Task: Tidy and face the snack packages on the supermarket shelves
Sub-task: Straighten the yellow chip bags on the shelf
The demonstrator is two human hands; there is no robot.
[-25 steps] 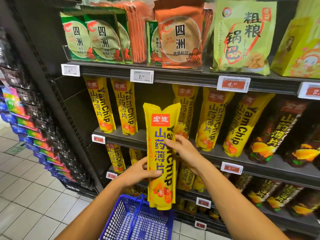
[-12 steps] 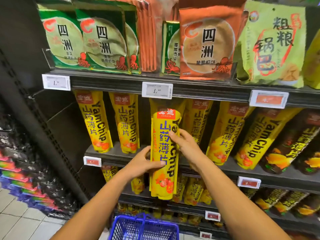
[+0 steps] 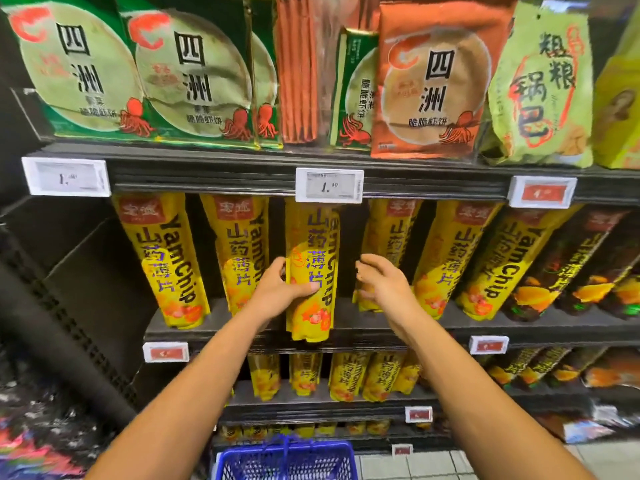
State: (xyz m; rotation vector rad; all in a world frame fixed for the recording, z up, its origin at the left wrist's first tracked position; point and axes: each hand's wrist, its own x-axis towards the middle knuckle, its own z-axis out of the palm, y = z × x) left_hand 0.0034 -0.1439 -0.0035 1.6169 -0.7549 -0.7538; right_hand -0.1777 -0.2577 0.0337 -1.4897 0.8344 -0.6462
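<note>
We see that the yellow YamChip pack, held out in front of the shelf half a second ago, now stands upright in the gap on the middle shelf, its foot at the front edge. The left hand still grips its lower left side, thumb across the front. The right hand has let go and hovers just beside it, fingers loosely curled around nothing.

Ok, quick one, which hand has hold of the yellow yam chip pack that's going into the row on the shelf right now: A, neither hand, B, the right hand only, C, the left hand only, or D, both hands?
C: the left hand has its grip around the yellow yam chip pack, thumb across the front, while the right hand hangs beside it with fingers loosely curled, apart from the pack.
</note>
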